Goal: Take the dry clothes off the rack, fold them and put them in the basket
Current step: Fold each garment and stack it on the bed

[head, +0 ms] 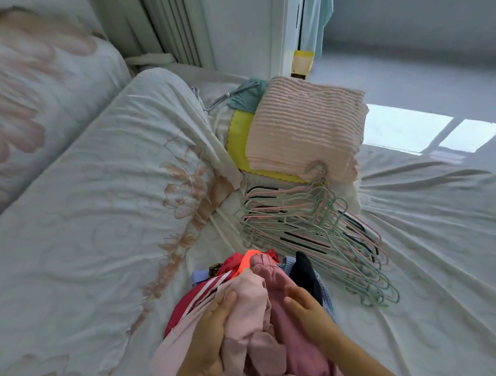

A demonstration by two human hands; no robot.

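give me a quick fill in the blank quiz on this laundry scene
1. The heap of empty hangers lies on the ____.
2. The folded pink blanket rests on a ____ cloth.
3. The left hand and the right hand both touch the pile of ____.

Missing words: bed; yellow; clothes.

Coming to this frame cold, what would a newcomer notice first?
The pile of clothes, pinks and reds, at bottom centre, with the left hand gripping it and the right hand resting on it. Beyond, on the bed, lie a heap of pastel hangers and a folded pink ribbed blanket.
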